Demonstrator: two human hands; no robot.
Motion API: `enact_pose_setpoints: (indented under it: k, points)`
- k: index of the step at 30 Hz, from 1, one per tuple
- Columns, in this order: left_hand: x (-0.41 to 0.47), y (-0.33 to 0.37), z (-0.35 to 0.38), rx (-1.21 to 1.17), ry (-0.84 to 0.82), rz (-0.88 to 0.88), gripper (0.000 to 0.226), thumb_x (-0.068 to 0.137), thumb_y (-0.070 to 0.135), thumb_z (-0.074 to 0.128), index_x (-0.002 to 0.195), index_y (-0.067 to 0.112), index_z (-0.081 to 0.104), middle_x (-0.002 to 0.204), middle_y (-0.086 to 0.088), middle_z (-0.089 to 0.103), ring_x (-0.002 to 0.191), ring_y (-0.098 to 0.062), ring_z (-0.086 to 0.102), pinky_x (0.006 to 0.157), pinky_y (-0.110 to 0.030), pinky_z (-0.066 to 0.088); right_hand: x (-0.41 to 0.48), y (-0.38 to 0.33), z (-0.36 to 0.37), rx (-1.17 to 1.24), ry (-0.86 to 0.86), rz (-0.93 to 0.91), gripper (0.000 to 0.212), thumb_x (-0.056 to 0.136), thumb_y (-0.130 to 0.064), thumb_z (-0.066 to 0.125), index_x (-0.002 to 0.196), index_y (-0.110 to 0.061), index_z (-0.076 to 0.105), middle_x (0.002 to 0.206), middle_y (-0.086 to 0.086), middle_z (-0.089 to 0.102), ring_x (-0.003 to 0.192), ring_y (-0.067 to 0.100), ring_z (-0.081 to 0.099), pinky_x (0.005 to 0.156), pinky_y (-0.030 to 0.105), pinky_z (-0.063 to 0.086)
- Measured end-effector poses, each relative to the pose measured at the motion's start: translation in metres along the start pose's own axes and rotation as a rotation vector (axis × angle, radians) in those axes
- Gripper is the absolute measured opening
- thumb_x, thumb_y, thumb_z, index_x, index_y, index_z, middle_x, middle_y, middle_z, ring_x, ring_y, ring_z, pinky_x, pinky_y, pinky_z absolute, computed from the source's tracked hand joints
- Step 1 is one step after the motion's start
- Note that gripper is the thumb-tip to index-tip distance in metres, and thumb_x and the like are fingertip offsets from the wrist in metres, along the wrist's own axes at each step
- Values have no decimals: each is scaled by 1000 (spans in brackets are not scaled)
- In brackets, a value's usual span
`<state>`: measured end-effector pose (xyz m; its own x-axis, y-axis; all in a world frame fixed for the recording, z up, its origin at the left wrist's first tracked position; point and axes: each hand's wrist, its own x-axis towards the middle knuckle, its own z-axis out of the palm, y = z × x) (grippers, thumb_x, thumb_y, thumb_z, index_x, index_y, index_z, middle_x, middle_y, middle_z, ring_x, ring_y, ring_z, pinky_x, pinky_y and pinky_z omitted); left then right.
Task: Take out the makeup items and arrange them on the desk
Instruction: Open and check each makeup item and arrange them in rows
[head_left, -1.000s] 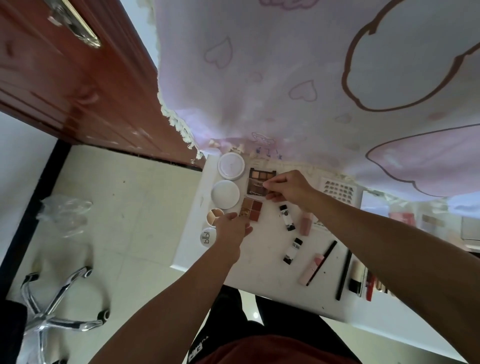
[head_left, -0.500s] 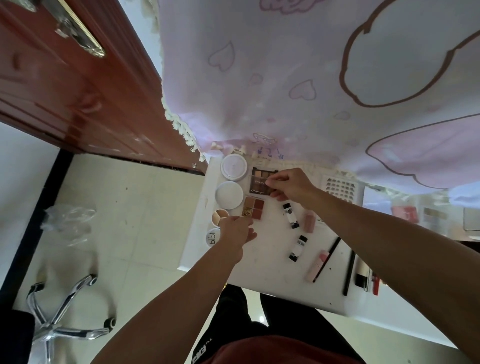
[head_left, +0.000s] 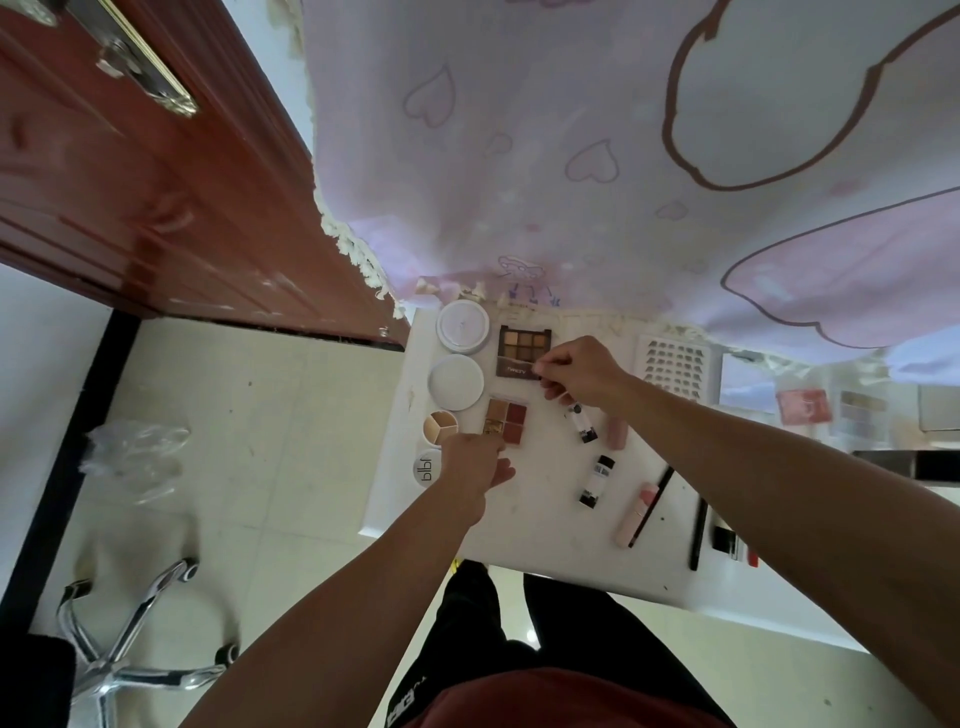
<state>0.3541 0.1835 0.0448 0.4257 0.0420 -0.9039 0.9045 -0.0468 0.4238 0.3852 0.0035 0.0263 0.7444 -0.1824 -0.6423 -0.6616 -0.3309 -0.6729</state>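
Observation:
Makeup lies spread over a white desk (head_left: 540, 499). At the back sits a dark eyeshadow palette (head_left: 521, 351), and my right hand (head_left: 579, 370) pinches its right edge. In front of it lies a small palette of brown and red pans (head_left: 506, 421); my left hand (head_left: 475, 462) touches its near left corner with fingers curled. Two round white compacts (head_left: 462, 326) (head_left: 456, 382), a three-part concealer pot (head_left: 440, 427) and a white lid marked "bibi" (head_left: 426, 467) line the desk's left side.
Small bottles (head_left: 596, 480), a pink tube (head_left: 632, 514) and dark pencils (head_left: 698, 532) lie to the right, with a lash tray (head_left: 672, 366) behind. A pink curtain (head_left: 597, 156) hangs over the back. A red-brown door (head_left: 130, 182) and a chair base (head_left: 119, 665) are at left.
The view has shifted slightly. My right hand stays pinched on the dark palette's edge, and my left hand has stayed at the small palette's corner.

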Motion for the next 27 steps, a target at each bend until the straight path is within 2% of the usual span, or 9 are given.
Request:
enact_pose_setpoints:
  k: [4, 8, 12, 16, 20, 25, 27]
  points:
    - [-1, -4, -4, 39, 12, -9, 11, 85, -4, 54, 80, 6, 52, 67, -9, 50, 54, -21, 51, 61, -34, 55, -4, 5, -1, -53, -46, 17, 9, 93, -16, 66, 86, -15, 71, 77, 8, 71, 65, 15, 69, 59, 28, 56]
    - [-2, -12, -9, 92, 4, -16, 6, 83, -1, 56, 82, 4, 54, 72, -11, 50, 57, -23, 52, 60, -34, 56, -8, 7, 5, -124, -37, 20, 10, 94, -17, 65, 91, -11, 72, 76, 6, 72, 60, 12, 69, 51, 19, 48]
    - [-2, -19, -14, 95, 13, -28, 4, 84, 2, 57, 87, 1, 55, 75, -13, 51, 58, -24, 53, 61, -35, 56, -8, 2, 16, -234, -24, 4, 13, 95, -17, 63, 89, -9, 72, 75, 6, 73, 58, 12, 69, 49, 15, 45]
    - [-2, -20, -17, 87, 12, -42, 6, 83, 2, 58, 88, 0, 54, 77, -13, 51, 57, -24, 54, 61, -35, 56, -3, -5, 25, -326, -1, 30, 16, 94, -14, 62, 89, -1, 71, 80, 11, 74, 68, 21, 72, 61, 30, 57]
    - [-3, -19, -19, 37, -6, -49, 3, 85, 1, 58, 85, 1, 55, 75, -12, 51, 58, -23, 52, 61, -33, 56, -3, -11, 30, -430, 26, -5, 10, 88, -6, 66, 93, 1, 70, 85, 14, 74, 84, 27, 72, 76, 44, 59]
    - [-4, -15, -21, 12, -22, -16, 4, 85, 1, 57, 89, 1, 57, 74, -10, 50, 60, -20, 52, 57, -30, 56, -16, -5, 18, -325, 98, 36, 12, 90, -1, 61, 87, 0, 72, 85, 14, 73, 73, 24, 73, 68, 41, 62]
    - [-4, -13, -21, 44, -21, -6, 8, 85, 3, 58, 92, 2, 56, 74, -10, 51, 59, -20, 53, 61, -32, 57, -25, 0, 8, -304, 181, 10, 15, 91, -4, 59, 91, -2, 74, 90, 12, 73, 75, 24, 73, 76, 41, 61]
